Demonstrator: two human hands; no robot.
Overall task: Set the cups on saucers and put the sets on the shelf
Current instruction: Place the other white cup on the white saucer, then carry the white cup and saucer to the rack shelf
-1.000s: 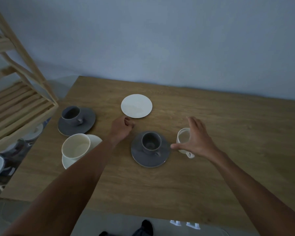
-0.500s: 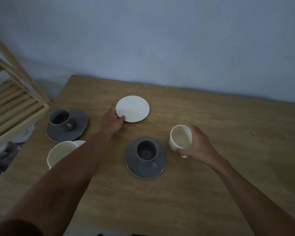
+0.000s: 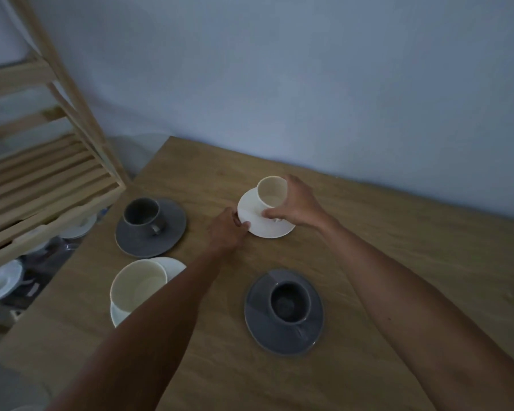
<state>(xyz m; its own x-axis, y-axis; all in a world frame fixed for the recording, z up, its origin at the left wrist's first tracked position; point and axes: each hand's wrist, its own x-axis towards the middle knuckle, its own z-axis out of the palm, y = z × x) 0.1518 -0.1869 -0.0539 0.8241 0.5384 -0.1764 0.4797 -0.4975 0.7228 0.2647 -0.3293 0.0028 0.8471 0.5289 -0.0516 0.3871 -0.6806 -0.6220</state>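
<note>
Gripping a white cup [image 3: 271, 193], the right hand [image 3: 297, 204] wraps its far side with the thumb on the near wall; cup tilted, mouth toward the left, its base down on a white saucer [image 3: 267, 225] at about 12 o'clock on the desk [image 3: 398, 262]. Whether the base sits flat cannot be told. Left hand [image 3: 226, 231] pinches the saucer's near-left rim, fingers closed on the edge.

Other sets on the desk:
- Grey cup [image 3: 290, 301] upright on a grey saucer [image 3: 282, 336], at 6 o'clock from the white saucer, well apart from it.
- Second grey cup [image 3: 144, 216] on its grey saucer [image 3: 172, 232], at 9 o'clock, handle toward the camera.
- Large cream cup [image 3: 137, 286] on a white saucer [image 3: 172, 266], at 7 o'clock, partly hidden by the left forearm.

Wooden slatted shelf [image 3: 42, 185] stands off the desk's left edge, at 10 o'clock. Lower tier holds white crockery [image 3: 0, 280], dim and blurred; details unclear.
</note>
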